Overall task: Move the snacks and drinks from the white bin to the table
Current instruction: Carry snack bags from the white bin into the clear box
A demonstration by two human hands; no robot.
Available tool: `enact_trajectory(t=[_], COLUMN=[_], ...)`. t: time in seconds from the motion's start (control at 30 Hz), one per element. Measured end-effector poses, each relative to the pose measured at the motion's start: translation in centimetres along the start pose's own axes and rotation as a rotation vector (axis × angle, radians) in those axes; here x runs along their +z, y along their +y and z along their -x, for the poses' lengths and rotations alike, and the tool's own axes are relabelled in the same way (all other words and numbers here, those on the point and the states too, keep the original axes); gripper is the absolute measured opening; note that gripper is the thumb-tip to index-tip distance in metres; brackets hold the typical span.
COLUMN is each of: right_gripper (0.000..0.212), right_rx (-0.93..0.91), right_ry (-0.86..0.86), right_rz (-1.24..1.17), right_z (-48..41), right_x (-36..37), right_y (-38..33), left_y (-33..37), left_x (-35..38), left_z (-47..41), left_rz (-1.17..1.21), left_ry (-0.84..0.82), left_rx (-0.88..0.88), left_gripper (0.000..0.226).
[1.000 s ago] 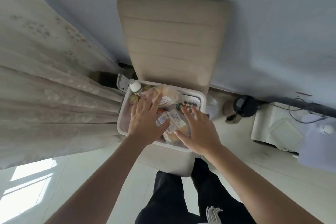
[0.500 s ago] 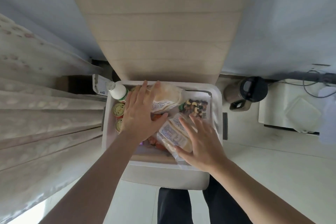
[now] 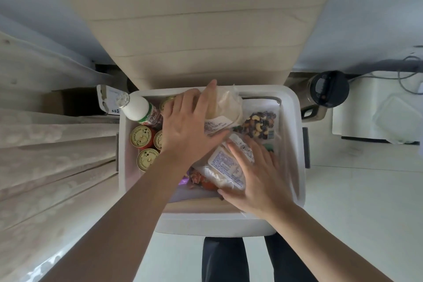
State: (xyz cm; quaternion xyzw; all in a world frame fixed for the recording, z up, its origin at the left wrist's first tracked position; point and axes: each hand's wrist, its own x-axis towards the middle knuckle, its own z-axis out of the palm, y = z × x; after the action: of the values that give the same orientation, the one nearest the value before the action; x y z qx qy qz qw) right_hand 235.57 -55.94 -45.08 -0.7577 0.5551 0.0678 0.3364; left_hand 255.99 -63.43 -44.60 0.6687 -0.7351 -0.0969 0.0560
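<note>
On the seat of a beige padded chair [image 3: 194, 30], a white rectangular plastic bin [image 3: 295, 126] is seen from above in the head view. The snacks and drinks are all packed inside it.

Left hand [image 3: 185, 128]: laid flat on a clear plastic bag of pale bread [image 3: 229, 105] at the bin's far side. Fingers are kept straight and the thumb is stretched across the bag's white label. Nothing is clasped, so the hand is released.

Right hand [image 3: 256, 178]: spread palm-down on a flat clear packet with a white printed label [image 3: 224, 162], right of the bin's middle. Fingers are straight and the thumb is set at the packet's near end. No closed grasp is shown.

Far-left corner: a white plastic bottle with a foil cap [image 3: 137, 110] is tilted, cap towards the corner. Just beside it, along the left wall, round cans with yellow-green lids [image 3: 140, 136] are stood upright, close together.

Far-right: a clear packet of mixed nuts [image 3: 258, 125] is laid flat, touching the bread bag. Under the labelled packet a red-orange wrapper [image 3: 203, 182] is partly covered, and its kind cannot be told.

Right of the chair, a metal jug with a black lid [image 3: 327, 91] is stood on the pale floor. On the left, a pale curtain [image 3: 45, 144] is hung.
</note>
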Motion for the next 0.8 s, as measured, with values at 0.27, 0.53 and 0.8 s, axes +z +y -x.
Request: enact_trajectory(t=[0.27,0.53,0.8], right_gripper=[0.094,0.079,0.076], right_rx=[-0.036,-0.059,-0.110], right_ry=[0.090,0.149,0.241], right_rz=[0.015,-0.032,-0.017], right_z=[0.0,0.3,1.0], right_x=[0.5,0.7,0.2], right_y=[0.1,0.4,0.3], left_y=[0.9,1.0,1.2], left_x=[0.6,0.8,-1.1], left_z=[-0.3,0.2,1.2], left_rz=[-0.067,0.021,0.079], left_ry=[-0.002,0.071,0.114], left_rx=[0.000,0.002,-0.028], left_gripper=[0.095,0.082,0.077])
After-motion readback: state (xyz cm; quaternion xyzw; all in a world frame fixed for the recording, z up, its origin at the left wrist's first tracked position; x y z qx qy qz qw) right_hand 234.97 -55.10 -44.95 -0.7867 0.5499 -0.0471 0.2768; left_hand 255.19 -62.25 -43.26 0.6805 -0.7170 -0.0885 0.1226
